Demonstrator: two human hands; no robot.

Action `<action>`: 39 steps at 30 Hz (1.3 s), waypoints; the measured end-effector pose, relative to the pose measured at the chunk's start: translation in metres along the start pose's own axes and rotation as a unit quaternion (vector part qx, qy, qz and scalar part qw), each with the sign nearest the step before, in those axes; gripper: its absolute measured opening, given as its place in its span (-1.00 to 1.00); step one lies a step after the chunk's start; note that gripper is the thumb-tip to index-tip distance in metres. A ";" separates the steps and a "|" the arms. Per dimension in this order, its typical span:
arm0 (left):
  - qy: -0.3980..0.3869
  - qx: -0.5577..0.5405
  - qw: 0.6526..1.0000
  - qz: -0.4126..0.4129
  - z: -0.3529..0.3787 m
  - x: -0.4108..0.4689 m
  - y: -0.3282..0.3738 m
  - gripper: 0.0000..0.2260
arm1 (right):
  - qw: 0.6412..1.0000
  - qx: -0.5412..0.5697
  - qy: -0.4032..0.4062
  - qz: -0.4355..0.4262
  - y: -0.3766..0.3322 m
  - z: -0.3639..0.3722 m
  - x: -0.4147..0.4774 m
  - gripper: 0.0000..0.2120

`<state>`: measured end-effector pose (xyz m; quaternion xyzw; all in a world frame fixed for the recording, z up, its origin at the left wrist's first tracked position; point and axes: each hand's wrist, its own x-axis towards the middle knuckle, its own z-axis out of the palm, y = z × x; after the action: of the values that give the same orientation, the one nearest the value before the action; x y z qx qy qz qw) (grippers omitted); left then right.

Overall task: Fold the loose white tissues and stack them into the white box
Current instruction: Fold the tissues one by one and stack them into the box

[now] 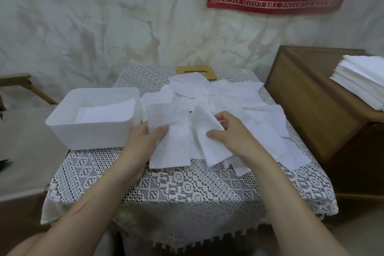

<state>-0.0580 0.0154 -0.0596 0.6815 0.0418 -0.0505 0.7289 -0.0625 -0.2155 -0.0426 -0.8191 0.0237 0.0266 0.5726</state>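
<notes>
At the centre of the frame, a tissue (170,143) is being pinched by the left hand (145,141), thumb on top. A second tissue (207,145) is being gripped by the right hand (234,133), fingers curled. Both are being held low over the table (187,189), probably for folding. Behind them, a loose pile (228,93) is being left spread toward centre right. At centre left, just beside the left hand, the box (89,133) is being filled: folded sheets (106,113) are being kept flat at its bottom.

a: flat, rather dim indoor light; faint shadows under the fingers (221,119), white tissues (207,89) beyond them nearly blown out.
b: wide-angle bend toward the edges; forearms (291,203) behind the fingers blurred.
</notes>
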 end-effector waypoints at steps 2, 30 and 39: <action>-0.006 0.001 1.000 0.001 0.001 -0.002 0.002 -0.88 | 0.999 -0.040 -0.026 0.011 0.001 -0.002 -0.003 -0.57; -0.021 -0.033 0.999 -0.014 0.015 -0.007 0.006 -0.84 | 0.986 -0.133 0.103 0.006 0.011 -0.020 -0.010 -0.84; -0.053 -0.060 0.996 -0.028 0.017 -0.013 0.008 -0.78 | 0.981 0.152 0.107 -0.060 -0.028 -0.023 -0.034 -0.89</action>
<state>-0.0703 -0.0009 -0.0491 0.6314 0.0251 -0.1050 0.7679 -0.0942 -0.2273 -0.0062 -0.7207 0.0396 -0.0999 0.6848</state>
